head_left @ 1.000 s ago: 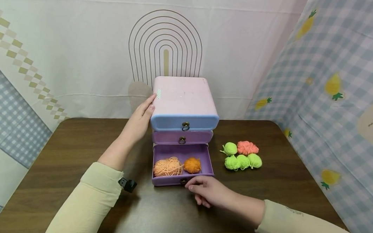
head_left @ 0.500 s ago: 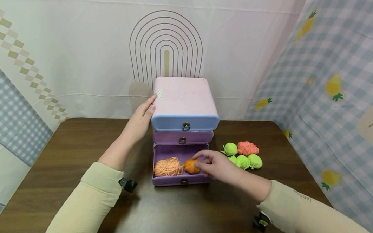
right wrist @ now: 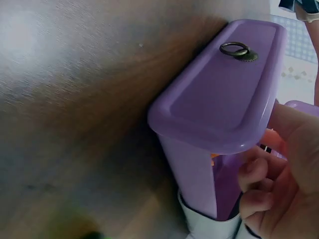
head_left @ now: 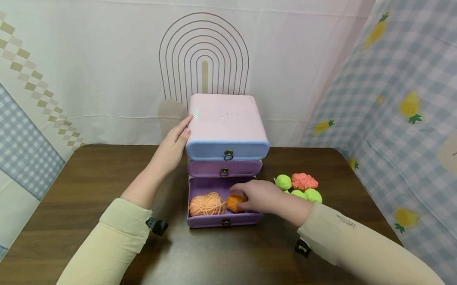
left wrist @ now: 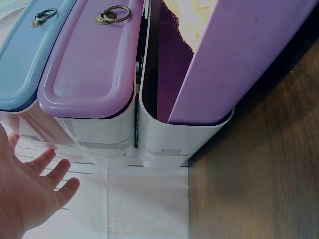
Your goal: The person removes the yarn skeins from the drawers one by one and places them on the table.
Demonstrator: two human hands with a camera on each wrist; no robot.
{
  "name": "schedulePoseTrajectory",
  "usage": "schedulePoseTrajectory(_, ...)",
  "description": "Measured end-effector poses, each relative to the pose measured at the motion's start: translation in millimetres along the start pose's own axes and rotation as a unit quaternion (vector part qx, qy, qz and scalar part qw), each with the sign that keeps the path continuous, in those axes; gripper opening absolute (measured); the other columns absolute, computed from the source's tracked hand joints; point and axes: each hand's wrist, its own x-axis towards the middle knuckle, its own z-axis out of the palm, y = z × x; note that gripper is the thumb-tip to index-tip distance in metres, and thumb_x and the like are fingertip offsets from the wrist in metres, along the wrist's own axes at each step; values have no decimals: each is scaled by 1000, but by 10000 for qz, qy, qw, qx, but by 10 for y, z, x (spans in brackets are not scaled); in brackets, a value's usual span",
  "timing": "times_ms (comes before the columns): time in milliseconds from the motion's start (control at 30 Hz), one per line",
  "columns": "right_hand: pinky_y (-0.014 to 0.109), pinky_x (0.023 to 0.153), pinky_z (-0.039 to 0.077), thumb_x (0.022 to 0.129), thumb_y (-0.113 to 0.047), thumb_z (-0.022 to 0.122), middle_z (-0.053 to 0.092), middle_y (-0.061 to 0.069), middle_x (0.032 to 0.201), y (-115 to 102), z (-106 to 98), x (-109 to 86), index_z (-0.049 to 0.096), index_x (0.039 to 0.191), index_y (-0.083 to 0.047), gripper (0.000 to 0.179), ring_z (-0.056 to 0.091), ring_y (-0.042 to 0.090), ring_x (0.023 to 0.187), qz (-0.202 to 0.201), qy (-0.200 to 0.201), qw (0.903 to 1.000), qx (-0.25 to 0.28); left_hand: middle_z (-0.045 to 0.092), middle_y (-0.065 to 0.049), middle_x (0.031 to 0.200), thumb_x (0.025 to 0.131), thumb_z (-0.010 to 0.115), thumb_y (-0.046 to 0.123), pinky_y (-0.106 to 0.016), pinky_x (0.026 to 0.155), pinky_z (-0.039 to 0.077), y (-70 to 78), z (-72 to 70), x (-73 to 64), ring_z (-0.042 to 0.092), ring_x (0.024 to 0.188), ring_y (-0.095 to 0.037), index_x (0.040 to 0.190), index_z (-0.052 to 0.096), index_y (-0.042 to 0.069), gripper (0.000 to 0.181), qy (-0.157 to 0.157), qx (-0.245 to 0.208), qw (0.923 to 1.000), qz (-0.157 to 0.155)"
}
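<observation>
A small chest of drawers (head_left: 226,116) with a pink top stands on the table. Its lowest purple drawer (head_left: 209,221) is pulled out and holds a peach skein of yarn (head_left: 206,204) and an orange ball of yarn (head_left: 234,202). My left hand (head_left: 170,150) rests with straight fingers against the chest's upper left side; in the left wrist view those fingers are spread. Reaching over the drawer's right wall, my right hand (head_left: 262,197) has its fingers and thumb curled round the orange ball. In the right wrist view the drawer front hides most of that ball.
Right of the chest lie several lime green balls of yarn (head_left: 312,195) and a coral skein (head_left: 304,181). Above the pulled-out drawer sit a purple drawer (head_left: 207,168) and a blue drawer (head_left: 206,150), both closed, with ring pulls. Printed cloth hangs behind the table.
My right hand has gone from the open drawer's front edge up and into the drawer, and its fingers have closed round the orange ball. The left hand has stayed on the chest.
</observation>
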Motion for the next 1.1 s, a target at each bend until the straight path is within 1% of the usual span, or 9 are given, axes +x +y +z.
schedulePoseTrajectory(100,36,66,50,87,-35,75,68,-4,95,-5,-1,60,65,129,-20,45,59,13,79,-129,-201,9989,-412,26,-6,162,106,32,49,-55,117,19,6,4,-1,23,148,-28,156,31,37,51,9,-4,10000,1)
schedulePoseTrajectory(167,36,69,51,86,-36,76,68,-5,96,-3,7,99,66,125,-20,43,60,12,82,-181,-323,9974,-614,26,-7,162,106,32,49,-55,117,19,4,6,0,23,148,-28,156,31,36,51,15,-6,10000,8)
schedulePoseTrajectory(267,35,68,50,86,-36,75,64,-7,89,4,26,147,67,117,-23,35,58,12,79,-193,-489,9950,-844,27,-7,162,106,32,50,-55,117,20,2,9,6,23,147,-27,156,31,37,51,16,5,10000,1)
schedulePoseTrajectory(400,36,65,50,85,-34,76,61,-8,82,14,55,185,66,107,-24,27,57,12,74,-174,-566,9925,-1066,27,-5,162,106,32,50,-53,117,20,6,11,14,23,147,-26,156,31,37,51,10,3,10000,7)
schedulePoseTrajectory(567,38,62,50,83,-34,76,59,-7,78,16,81,200,65,100,-23,23,56,13,71,-166,-497,9906,-1263,27,-4,161,106,33,49,-53,118,20,16,10,11,24,147,-26,156,32,36,51,31,6,10000,64)
schedulePoseTrajectory(700,37,60,48,82,-34,76,56,-8,74,22,101,201,64,95,-23,21,54,13,68,-174,-403,9895,-1378,27,-7,161,106,34,47,-53,118,20,18,10,10,24,147,-27,156,32,35,51,38,-6,10000,88)
schedulePoseTrajectory(833,37,58,47,82,-33,76,53,-7,71,19,100,192,61,88,-22,20,52,14,65,-227,-307,9890,-1431,27,-8,161,106,34,47,-53,118,20,8,11,11,24,147,-27,156,32,34,51,37,-22,10000,74)
schedulePoseTrajectory(933,37,56,46,81,-33,76,52,-7,69,9,80,186,59,84,-21,21,51,14,63,-254,-209,9890,-1442,27,-7,161,106,34,48,-53,118,20,0,10,11,24,147,-27,156,32,35,51,35,-21,10000,60)
schedulePoseTrajectory(1100,36,55,46,80,-37,76,51,-8,68,3,18,172,60,86,-22,22,51,13,62,-222,-24,9898,-1408,27,-5,162,106,33,49,-54,117,19,-9,6,9,23,147,-27,156,31,37,51,21,7,10000,-7)
